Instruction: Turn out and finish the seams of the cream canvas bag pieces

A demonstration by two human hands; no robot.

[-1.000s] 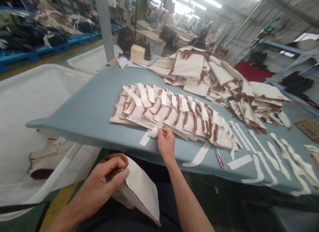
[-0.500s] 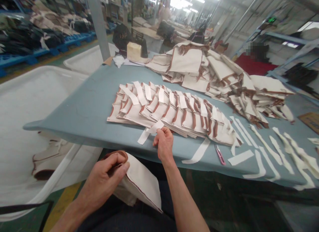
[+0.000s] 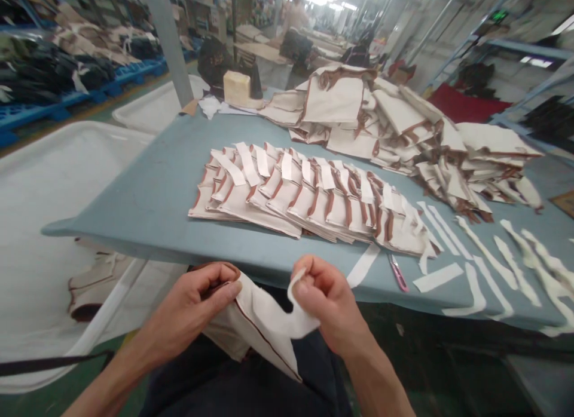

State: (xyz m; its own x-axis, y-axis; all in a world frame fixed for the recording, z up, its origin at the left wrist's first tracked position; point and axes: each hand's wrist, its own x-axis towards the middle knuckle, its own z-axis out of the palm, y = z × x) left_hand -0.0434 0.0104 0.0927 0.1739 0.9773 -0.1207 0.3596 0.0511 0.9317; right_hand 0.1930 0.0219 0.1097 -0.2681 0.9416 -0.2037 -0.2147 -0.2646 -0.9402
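My left hand [image 3: 204, 297] is closed on the brown-edged top of a cream fabric piece [image 3: 269, 348], which hangs over my lap in front of the table edge. My right hand [image 3: 325, 291] pinches one end of a white strip [image 3: 296, 322] between thumb and fingers. The strip curls down in a loop against the fabric's face; whether it sticks there I cannot tell. Just beyond my hands, a row of overlapping cream pieces [image 3: 278, 196] with brown edging lies on the table, several with white strips across them.
The blue-grey table [image 3: 134, 190] bears a large heap of cream pieces [image 3: 334, 103] at the back. Pink-handled snips [image 3: 398, 275] and loose white strips [image 3: 437, 278] lie to the right. A yellowish block [image 3: 237, 88] stands at the far left. White bins [image 3: 67, 166] flank the table's left side.
My right hand has lifted the white strip off the table's front edge and brought it down and right, over the fabric piece. My left hand keeps its hold.
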